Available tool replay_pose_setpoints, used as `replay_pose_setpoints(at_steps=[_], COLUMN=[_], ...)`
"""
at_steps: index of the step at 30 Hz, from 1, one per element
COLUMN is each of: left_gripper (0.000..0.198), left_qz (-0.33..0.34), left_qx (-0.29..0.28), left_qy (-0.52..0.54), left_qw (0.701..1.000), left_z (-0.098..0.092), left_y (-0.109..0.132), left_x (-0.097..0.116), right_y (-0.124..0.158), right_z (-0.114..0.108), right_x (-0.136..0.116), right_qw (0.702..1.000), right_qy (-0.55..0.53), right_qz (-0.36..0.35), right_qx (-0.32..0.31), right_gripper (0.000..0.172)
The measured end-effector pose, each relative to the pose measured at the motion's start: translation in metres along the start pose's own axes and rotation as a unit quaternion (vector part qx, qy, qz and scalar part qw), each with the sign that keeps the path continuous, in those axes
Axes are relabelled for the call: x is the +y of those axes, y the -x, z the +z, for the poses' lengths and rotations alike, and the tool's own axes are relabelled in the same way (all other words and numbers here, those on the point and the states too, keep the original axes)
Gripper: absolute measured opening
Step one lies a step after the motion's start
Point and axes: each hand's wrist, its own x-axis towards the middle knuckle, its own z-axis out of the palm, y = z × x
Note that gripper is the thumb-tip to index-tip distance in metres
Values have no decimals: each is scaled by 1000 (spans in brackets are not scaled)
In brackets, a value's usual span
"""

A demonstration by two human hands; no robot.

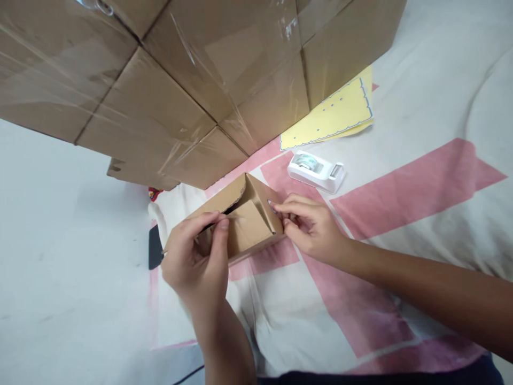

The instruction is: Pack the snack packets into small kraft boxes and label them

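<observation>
A small brown cardboard box [250, 227] lies on the cloth between my hands, its flaps folded inward and one torn-looking edge raised. My left hand [200, 248] is closed in a pinch above the box's near-left part. A faint strip of clear tape [239, 218] seems to run from its fingertips over the flap. At the box's right edge, my right hand [306, 222] pinches with thumb and forefinger, and a small shiny bit of tape shows at its fingertips. Behind both hands sits a white tape dispenser [316, 171] with a roll inside.
Large cardboard boxes [180, 96] wrapped in clear film stand stacked at the back. Yellow paper sheets with a blue scalloped border [328, 117] lie beside them. A dark flat object [155, 248] rests left of my left hand. The pink-and-white cloth [417, 187] is wrinkled.
</observation>
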Motion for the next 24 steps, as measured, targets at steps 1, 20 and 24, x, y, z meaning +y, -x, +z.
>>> replay_pose_setpoints(at_steps=[1, 20, 24], left_gripper=[20, 10, 19], left_qz=[-6, -106, -116], left_qx=[3, 16, -31], left_qy=[1, 95, 90], left_qw=[1000, 990, 989], left_z=[0, 1, -3], left_y=[0, -3, -7], left_x=[0, -1, -1], right_y=[-1, -3, -5], right_z=[0, 1, 0], right_x=[-1, 2, -1], right_qw=[1000, 994, 993], right_qy=[1, -22, -22], right_qz=[14, 112, 118], right_qx=[-2, 0, -3], right_gripper=[29, 25, 23])
